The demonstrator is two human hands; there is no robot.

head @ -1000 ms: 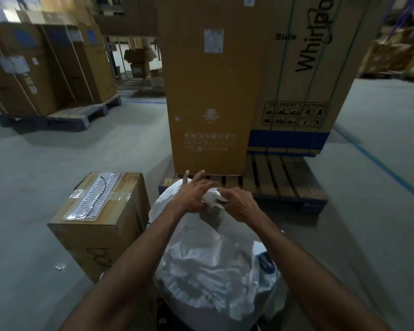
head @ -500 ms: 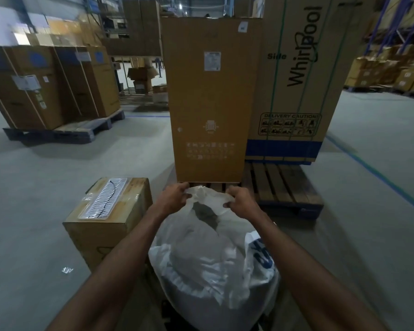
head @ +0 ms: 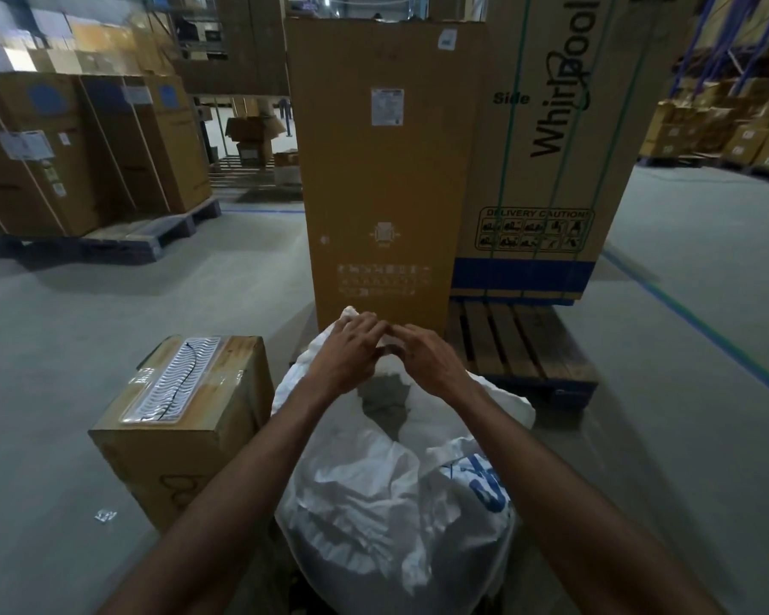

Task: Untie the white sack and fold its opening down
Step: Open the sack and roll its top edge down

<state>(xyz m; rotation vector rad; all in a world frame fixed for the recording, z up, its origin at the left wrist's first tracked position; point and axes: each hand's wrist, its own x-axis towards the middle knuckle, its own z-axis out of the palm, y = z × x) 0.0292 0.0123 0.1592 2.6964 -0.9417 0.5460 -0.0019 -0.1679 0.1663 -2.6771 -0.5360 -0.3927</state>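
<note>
The white sack (head: 374, 494) stands on the floor right in front of me, crumpled, with blue print on its right side. Its mouth gapes a little, showing a dark hollow below my hands. My left hand (head: 351, 352) grips the far left edge of the sack's opening, where a white corner of fabric sticks up past the fingers. My right hand (head: 427, 361) is close beside it, fingers curled over the far edge of the opening. The fingertips of both hands nearly touch. No tie or string is visible.
A small cardboard box (head: 183, 419) with a clear plastic pack on top stands touching the sack's left side. Straight ahead a tall cardboard carton (head: 382, 170) and a Whirlpool carton (head: 547, 148) stand on a wooden pallet (head: 520, 348). More palletised boxes (head: 85, 157) are at left.
The hands pulled apart and spread the sack's mouth half a second ago; now they have come back together at the far edge of the opening, and the view has tilted up slightly.
</note>
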